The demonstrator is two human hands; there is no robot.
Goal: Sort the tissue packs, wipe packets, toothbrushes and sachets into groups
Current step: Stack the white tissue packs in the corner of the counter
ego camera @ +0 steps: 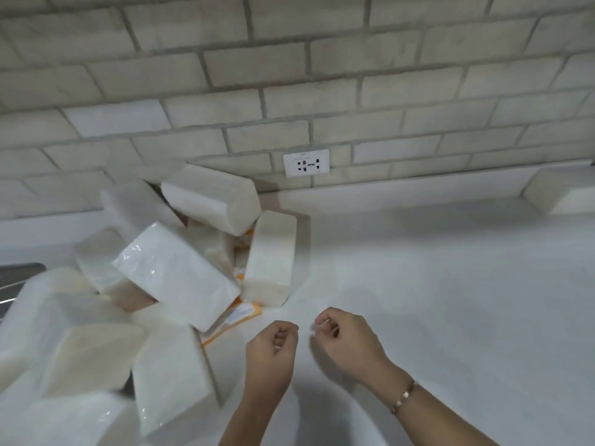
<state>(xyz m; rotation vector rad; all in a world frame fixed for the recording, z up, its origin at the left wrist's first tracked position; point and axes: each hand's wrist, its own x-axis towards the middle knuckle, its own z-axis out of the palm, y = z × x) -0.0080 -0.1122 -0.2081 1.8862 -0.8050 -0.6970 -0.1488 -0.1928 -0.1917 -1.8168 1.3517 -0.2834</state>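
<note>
Tissue packs: a loose heap on the left half of the white counter, tumbled at all angles.
- Topmost pack lies tilted across the others; its clear film wrap catches glare.
- One pack stands on end at the heap's right edge.
- Another leans back against the wall.
- The nearer packs at lower left are blurred.

Handling, as a judgement: light, soft blocks that squash under pressure. The film is probably slick, so a wide grip across the long sides should hold better than a pinch at a corner. The packs prop one another, so lifting the top tilted one first is the safer order; pulling from below would likely slide the rest.

Wipe packets: the orange-trimmed flat packet pokes out from under the top pack, with more orange showing deeper in. They look thin and floppy. Best taken by the exposed edge once the pack above is off.

Toothbrushes and sachets: none visible; they may be buried.

Hands: both hover over bare counter just right of the heap, near each other, touching no pack.
- Left hand has its fingers curled into the palm, with nothing seen in it.
- Right hand is curled with thumb near forefinger; whether it pinches something small I cannot tell. There is a bracelet on that wrist.

Surroundings:
- A lone pack sits at far right against the brick-tile wall.
- A wall socket sits above the counter.
- A metal edge shows at far left.
</note>
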